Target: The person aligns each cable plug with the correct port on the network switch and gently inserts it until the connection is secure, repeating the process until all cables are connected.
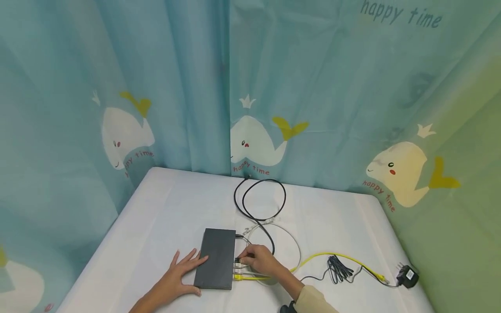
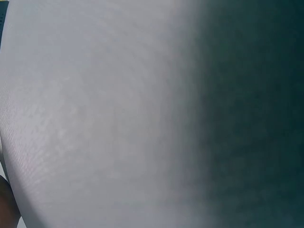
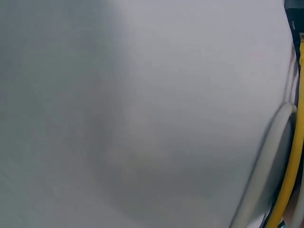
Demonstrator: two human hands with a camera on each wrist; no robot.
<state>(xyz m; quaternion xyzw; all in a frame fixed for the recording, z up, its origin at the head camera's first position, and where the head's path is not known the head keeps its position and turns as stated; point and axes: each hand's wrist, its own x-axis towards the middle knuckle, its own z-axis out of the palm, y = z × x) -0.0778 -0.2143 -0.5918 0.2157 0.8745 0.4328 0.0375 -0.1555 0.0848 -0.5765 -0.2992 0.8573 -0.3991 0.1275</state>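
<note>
A flat dark grey network switch (image 1: 216,256) lies on the table, its row of ports facing right. My left hand (image 1: 172,280) spreads its fingers on the switch's left edge, with fingertips on top and the thumb by the near corner. At the ports, my right hand (image 1: 260,259) pinches the black plug of the black network cable (image 1: 270,237). Whether that plug is fully seated cannot be seen. Below it, white plugs and the yellow cable (image 1: 256,278) sit in the same row. A thin power lead (image 1: 239,236) enters near the switch's far end.
White cable (image 1: 299,248) loops to the right of the switch, crossing under the black coil. A bundled adapter cord (image 1: 339,269) runs to a black power adapter (image 1: 407,277) near the table's right edge. Blue and green curtains (image 1: 188,87) surround the white table (image 1: 176,195).
</note>
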